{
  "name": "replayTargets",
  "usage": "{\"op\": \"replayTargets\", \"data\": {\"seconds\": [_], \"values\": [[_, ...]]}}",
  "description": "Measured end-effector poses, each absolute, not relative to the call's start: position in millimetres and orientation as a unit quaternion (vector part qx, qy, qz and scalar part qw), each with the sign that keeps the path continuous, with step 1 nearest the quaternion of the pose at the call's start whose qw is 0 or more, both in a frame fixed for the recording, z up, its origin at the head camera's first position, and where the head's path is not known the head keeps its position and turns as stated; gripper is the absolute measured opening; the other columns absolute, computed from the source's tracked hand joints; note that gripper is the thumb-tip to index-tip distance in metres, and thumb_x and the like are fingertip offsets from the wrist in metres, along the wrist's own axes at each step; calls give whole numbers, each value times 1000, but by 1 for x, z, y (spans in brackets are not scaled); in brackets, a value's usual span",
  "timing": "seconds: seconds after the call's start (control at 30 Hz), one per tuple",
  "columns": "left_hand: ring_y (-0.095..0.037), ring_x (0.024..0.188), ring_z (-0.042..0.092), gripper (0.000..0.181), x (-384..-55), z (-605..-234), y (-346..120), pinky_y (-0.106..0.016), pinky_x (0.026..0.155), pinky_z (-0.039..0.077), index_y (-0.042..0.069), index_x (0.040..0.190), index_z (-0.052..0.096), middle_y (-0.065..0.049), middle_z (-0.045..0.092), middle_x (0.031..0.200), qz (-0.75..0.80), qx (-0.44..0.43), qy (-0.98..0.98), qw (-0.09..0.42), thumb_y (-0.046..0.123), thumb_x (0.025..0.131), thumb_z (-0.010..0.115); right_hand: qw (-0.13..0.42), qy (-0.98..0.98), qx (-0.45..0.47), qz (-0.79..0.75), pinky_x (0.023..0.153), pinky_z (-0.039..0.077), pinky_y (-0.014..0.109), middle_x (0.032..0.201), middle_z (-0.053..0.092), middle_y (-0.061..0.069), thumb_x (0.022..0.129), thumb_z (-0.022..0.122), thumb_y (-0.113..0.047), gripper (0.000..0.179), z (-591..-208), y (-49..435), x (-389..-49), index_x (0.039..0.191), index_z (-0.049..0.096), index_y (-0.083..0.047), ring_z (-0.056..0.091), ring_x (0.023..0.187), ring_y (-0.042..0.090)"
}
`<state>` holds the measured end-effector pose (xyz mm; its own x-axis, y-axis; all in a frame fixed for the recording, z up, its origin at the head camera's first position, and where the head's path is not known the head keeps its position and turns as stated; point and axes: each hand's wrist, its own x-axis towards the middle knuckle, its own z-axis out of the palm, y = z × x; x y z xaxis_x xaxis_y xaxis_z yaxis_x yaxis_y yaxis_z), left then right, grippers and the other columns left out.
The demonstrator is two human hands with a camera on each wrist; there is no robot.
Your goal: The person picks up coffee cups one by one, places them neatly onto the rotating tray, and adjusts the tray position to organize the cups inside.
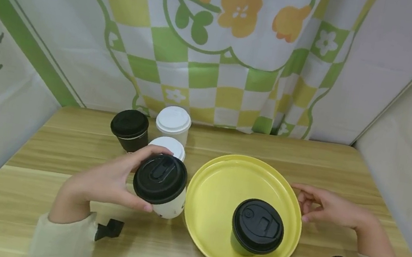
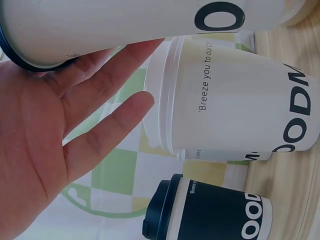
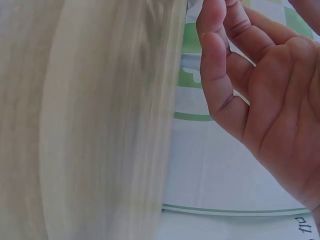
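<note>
My left hand (image 1: pixel 112 183) grips a white paper cup with a black lid (image 1: pixel 160 179), thumb on the near side and fingers round the far side. The cup stands upright just left of the round yellow tray (image 1: pixel 210 201), overlapping its rim in the head view. In the left wrist view, the cup's white wall (image 2: pixel 125 27) shows close up, with some fingers spread away from it. On the tray's near right part stands a green cup with a black lid (image 1: pixel 257 226). My right hand (image 1: pixel 332 208) holds nothing; its loosely bent fingers are right at the tray's right rim.
Behind my left hand stand two white-lidded paper cups, one at the back (image 1: pixel 173 120) and one nearer (image 1: pixel 171 144), plus a dark cup with a black lid (image 1: pixel 129 127). A patterned curtain (image 1: pixel 206 74) hangs at the table's (image 1: pixel 330 161) back edge.
</note>
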<state>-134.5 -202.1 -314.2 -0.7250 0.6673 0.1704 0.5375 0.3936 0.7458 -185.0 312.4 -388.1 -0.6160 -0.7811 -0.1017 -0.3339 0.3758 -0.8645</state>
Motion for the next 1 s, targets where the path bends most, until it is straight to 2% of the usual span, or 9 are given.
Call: {"op": "replayTargets", "data": {"seconds": [0.5, 1.0], "values": [[-11, 125, 52, 91, -141, -314, -187, -26, 107, 40, 26, 143, 37, 11, 58, 131, 411, 399, 816, 82, 31, 69, 92, 305, 758, -368, -444, 76, 54, 27, 105, 58, 18, 94, 60, 2, 74, -389, 312, -206, 153, 16, 12, 58, 89, 10], [-15, 130, 52, 94, -147, -319, -146, -31, 114, 37, 19, 144, 35, 5, 56, 137, 438, 454, 765, 132, 27, 70, 92, 308, 766, -340, -450, 83, 54, 26, 110, 56, 21, 95, 61, -1, 71, -388, 311, -214, 153, 21, 8, 59, 97, 12]]}}
